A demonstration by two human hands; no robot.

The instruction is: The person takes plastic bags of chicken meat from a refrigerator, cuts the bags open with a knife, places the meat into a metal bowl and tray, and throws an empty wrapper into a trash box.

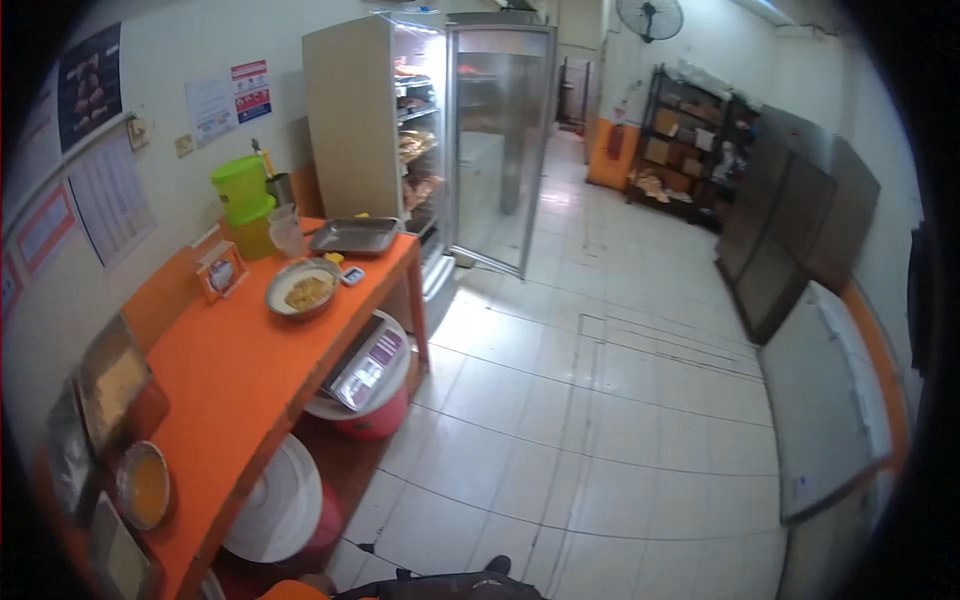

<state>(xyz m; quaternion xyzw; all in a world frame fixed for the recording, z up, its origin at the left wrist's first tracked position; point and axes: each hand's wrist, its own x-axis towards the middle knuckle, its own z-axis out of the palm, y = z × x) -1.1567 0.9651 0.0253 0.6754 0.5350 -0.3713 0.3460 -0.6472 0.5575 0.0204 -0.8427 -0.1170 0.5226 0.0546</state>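
Neither of my hands shows clearly. At the bottom edge there is a bit of orange clothing (295,590), with a small brownish patch beside it that I cannot make out. Dark clothing (440,587) and the tip of a dark shoe (498,565) mark my own body. To my left runs an orange table (225,375). On it stands a metal bowl (275,297) holding pale powder and a yellowish-brown lump. A small digital timer (352,276) lies beside this bowl, and an empty-looking metal tray (355,237) is behind it.
A lit upright fridge (350,120) has its glass door (500,160) swung open. Lidded tubs (275,500) and a scale (367,362) sit under the table. Along the right are a white chest freezer (830,400) and steel cabinets (780,215). Tiled floor (610,430) lies between.
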